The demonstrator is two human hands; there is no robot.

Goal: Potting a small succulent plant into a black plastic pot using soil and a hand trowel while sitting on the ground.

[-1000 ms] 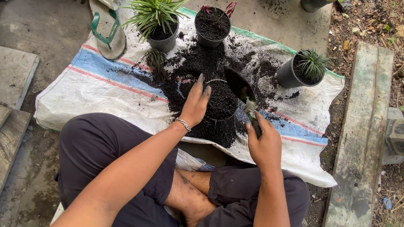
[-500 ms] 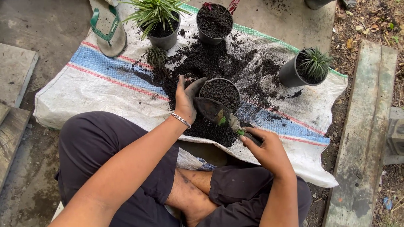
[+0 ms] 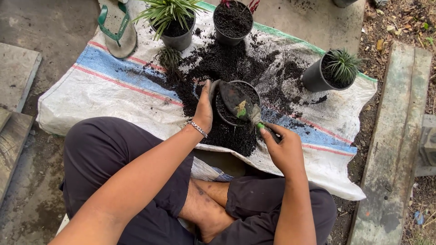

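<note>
Right hand [image 3: 285,149] fingers are wrapped tight round the handle of a soil-caked metal garden trowel w/ green grip [image 3: 245,109]. The trowel's long axis runs from that hand up toward 10 o'clock, blade lying over the mouth of the small black round plastic pot filled w/ dark soil [image 3: 229,119].

Left hand [image 3: 204,109] cups the pot's rim at its 9 o'clock side — fingers together, pressed against the wall, thumb not clearly visible. So the pot sits between the two hands; left hand touches it, right reaches it only via the trowel.

Pot stands upright in a heap of loose black potting soil [image 3: 227,59] on a white woven plastic sack w/ blue and red stripes [image 3: 104,86].

Further out:
- 12 o'clock: black pot of bare soil [image 3: 232,20].
- 11 o'clock: black pot w/ long striped green leaves [image 3: 175,25], a small spiky tuft [image 3: 169,56] lying loose just below it.
- 2 o'clock: black pot w/ spiky green plant [image 3: 334,70], tilted.
- 10 o'clock, well apart: green-strapped rubber sandal [image 3: 117,27].
</note>
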